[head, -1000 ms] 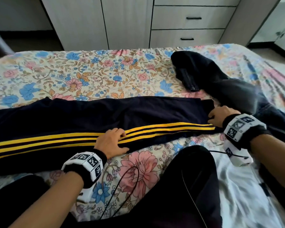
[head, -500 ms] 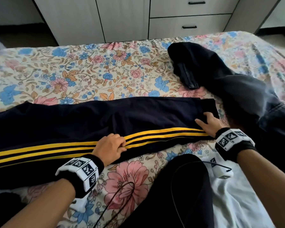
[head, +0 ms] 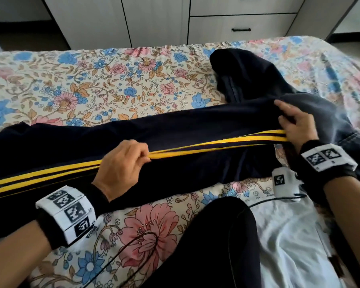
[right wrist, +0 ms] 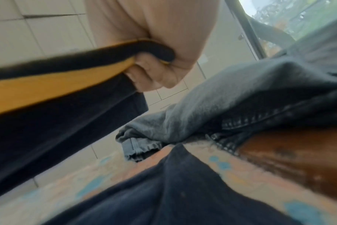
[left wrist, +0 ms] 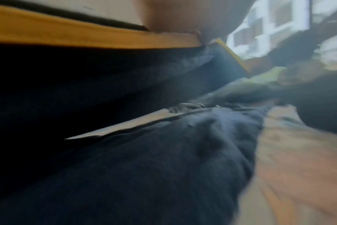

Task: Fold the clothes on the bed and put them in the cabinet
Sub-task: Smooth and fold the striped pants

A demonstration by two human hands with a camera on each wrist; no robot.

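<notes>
We have the navy trousers (head: 185, 129) stretched across the bed (head: 92, 80), soft knit with yellow stripes. Our right hand (head: 295, 123) grips the cuff end and our left hand (head: 121, 167) pinches the striped seam mid-leg, likely raising an edge to fold. Grey jeans (head: 330, 113) lie crumpled beside; the cabinet (head: 154, 17) stands beyond.

Across the middle of the frame lie dark navy track trousers (head: 195, 129) with bright yellow stripes along the side seam. The cotton bedsheet (head: 96, 84) beneath is cream, scattered with pink and blue flowers and tan-brown leaves. At the upper right sits a crumpled charcoal-grey garment (head: 320, 113), darker toward its far end. The cabinet fronts (head: 154, 19) along the top are pale off-white with black handles. Both wristbands (head: 69, 213) are black, carrying white blocks printed with black square markers.
</notes>
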